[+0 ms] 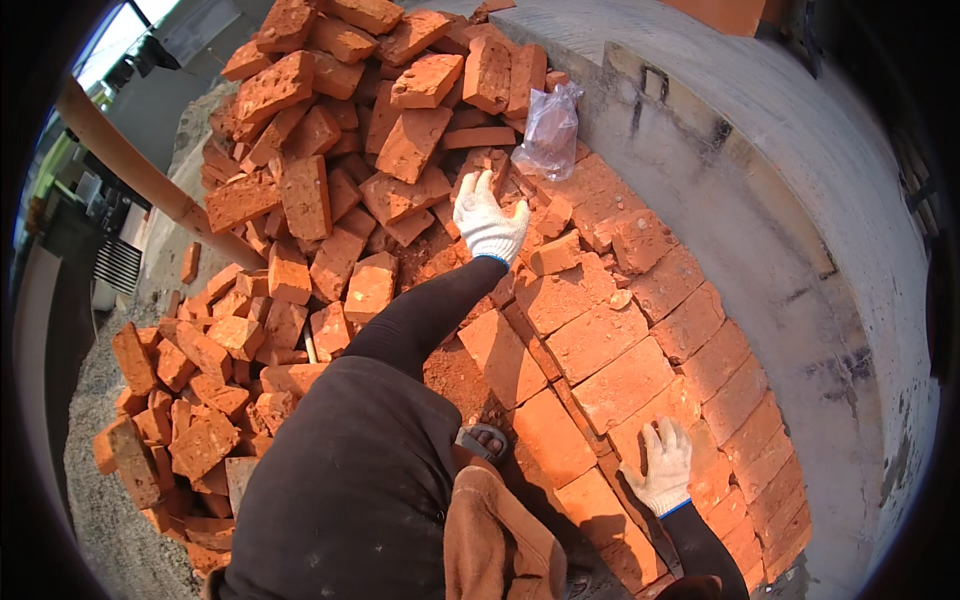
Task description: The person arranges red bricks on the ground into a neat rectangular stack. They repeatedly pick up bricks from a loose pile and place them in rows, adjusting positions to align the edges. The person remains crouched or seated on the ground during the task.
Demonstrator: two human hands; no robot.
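My left hand, in a white knit glove with a blue cuff edge, reaches over the foot of a big heap of loose red bricks. Its thumb stands apart from the fingers, and the fingertips are at a brick; whether they touch it, I cannot tell. My right hand, gloved the same way, rests palm down with spread fingers on stacked bricks laid in neat rows. Neither hand shows anything held.
A crumpled clear plastic bag lies where heap and stack meet. Beyond the stack runs a grey concrete wall. An orange-brown pole slants in at the left. A sandalled foot stands between heap and stack, beside brick rubble.
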